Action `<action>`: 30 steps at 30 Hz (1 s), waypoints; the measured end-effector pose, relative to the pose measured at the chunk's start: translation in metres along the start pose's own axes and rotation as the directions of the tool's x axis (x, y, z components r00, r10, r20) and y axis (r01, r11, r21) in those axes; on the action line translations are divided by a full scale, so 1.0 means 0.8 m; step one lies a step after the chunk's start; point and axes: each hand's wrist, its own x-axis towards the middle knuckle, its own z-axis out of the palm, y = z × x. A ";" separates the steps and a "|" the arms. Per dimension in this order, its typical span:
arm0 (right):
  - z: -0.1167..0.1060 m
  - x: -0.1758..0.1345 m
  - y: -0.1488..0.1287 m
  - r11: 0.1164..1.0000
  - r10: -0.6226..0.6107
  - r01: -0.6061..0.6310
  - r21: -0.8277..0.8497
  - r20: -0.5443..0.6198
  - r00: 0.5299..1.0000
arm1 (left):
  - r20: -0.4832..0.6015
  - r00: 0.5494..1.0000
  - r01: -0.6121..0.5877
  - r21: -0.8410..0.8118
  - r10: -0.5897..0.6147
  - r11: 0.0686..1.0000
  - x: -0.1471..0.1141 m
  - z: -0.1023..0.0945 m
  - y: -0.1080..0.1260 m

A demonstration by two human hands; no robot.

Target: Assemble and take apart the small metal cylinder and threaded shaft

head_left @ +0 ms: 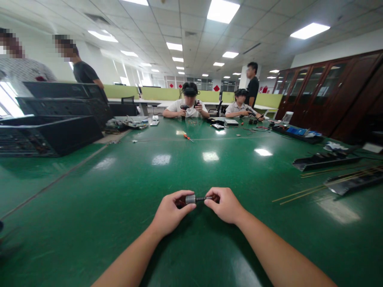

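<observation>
Between the thumb and fingers of my left hand (170,212) is a short silver metal cylinder (190,199), lying sideways. A thin dark shaft (201,198) sticks out of its right end. My right hand (224,204) pinches the shaft's far end, where a ribbed part (208,197) shows partly behind the fingers. Whether shaft and cylinder are one piece cannot be seen, and my left palm hides the cylinder's back end. Both hands are held close together above the near middle of the green table (185,167).
An orange-handled screwdriver (187,137) lies farther off. Black metal cases (74,135) stand at left. Thin brass-coloured rods (302,193) and dark metal channels (323,160) lie at right. Across the table sit two people with headgear (189,89); other people stand farther back.
</observation>
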 end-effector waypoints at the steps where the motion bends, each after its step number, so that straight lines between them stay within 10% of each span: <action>1: 0.000 0.000 0.000 1.000 -0.003 0.003 -0.002 -0.001 1.000 | 0.002 1.000 0.001 -0.004 -0.001 1.000 0.000 0.000 0.000; 30: -0.001 0.002 0.003 0.999 -0.034 0.034 0.004 -0.045 0.998 | 0.004 1.000 0.013 -0.047 -0.012 0.999 0.000 -0.001 -0.004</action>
